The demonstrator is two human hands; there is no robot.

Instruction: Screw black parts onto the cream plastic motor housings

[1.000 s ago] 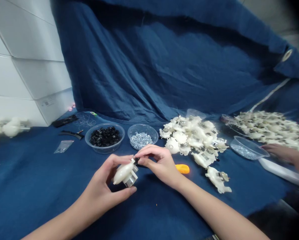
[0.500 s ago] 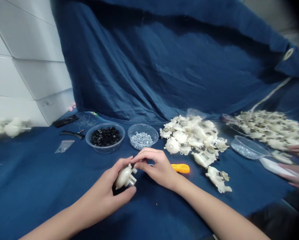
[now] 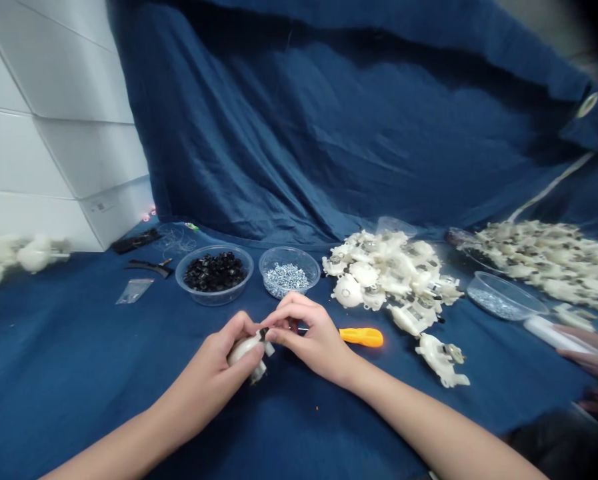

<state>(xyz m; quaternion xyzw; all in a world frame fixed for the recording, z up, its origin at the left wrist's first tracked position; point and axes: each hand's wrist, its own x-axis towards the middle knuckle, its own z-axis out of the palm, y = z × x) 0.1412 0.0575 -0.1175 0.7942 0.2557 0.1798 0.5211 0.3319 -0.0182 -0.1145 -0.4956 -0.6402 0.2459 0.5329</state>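
The fingers [image 3: 249, 365] of our left hand [image 3: 211, 370] are bent, thumb toward forefinger, with a rounded white plastic part [image 3: 241, 349] held between them. In the head view, we see that part low in the middle, above the blue cloth [image 3: 103, 387]. The right hand [image 3: 311, 335] meets it from the other side, thumb and forefinger pinched together on a small black piece [image 3: 263, 334] at the part's upper end; we cannot tell whether the piece is seated there.

Just behind the right hand lies a screwdriver with an orange handle [image 3: 362, 337], its shaft partly hidden from us. Beyond the hands we have a clear bowl [image 3: 213, 299] of black pieces and, beside it, a smaller bowl [image 3: 285, 292] of little metal bits. To the right is a pile of white parts [image 3: 386, 273], with a single one [image 3: 439, 361] nearer us. Past a clear dish [image 3: 531, 308] of metal bits, another person's hand [image 3: 591, 343], blurred, is at a long white bar [image 3: 549, 332]. On our left lie a small plastic bag [image 3: 133, 292] and a black strip [image 3: 149, 267].
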